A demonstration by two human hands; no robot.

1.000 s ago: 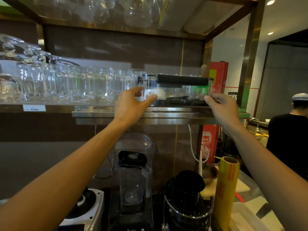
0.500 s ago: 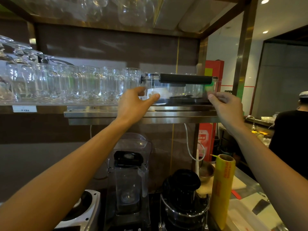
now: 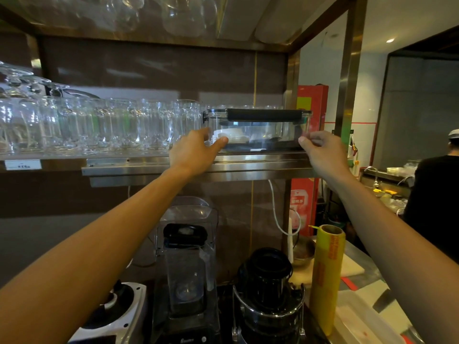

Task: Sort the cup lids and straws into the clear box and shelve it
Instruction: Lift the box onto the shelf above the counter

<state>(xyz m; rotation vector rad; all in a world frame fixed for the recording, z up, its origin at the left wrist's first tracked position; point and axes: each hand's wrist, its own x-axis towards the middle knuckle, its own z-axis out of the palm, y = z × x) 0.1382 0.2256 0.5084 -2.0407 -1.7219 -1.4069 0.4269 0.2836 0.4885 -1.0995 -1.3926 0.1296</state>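
The clear box stands on the steel shelf, at its right end, closed with a lid that has a black bar along the front. White cup lids show through its left part; dark shapes lie at its bottom, too blurred to name. My left hand grips the box's left front corner, thumb on the front wall. My right hand holds the right end, thumb on the front corner and fingers curled beside it.
Rows of drinking glasses fill the shelf just left of the box. Below stand a blender, a black juicer and an upright yellow cling-film roll. A shelf post rises right of the box. A person in black stands far right.
The box stays on the shelf with both hands at its ends. My left thumb has slid a little along the front wall; the view has shifted slightly.
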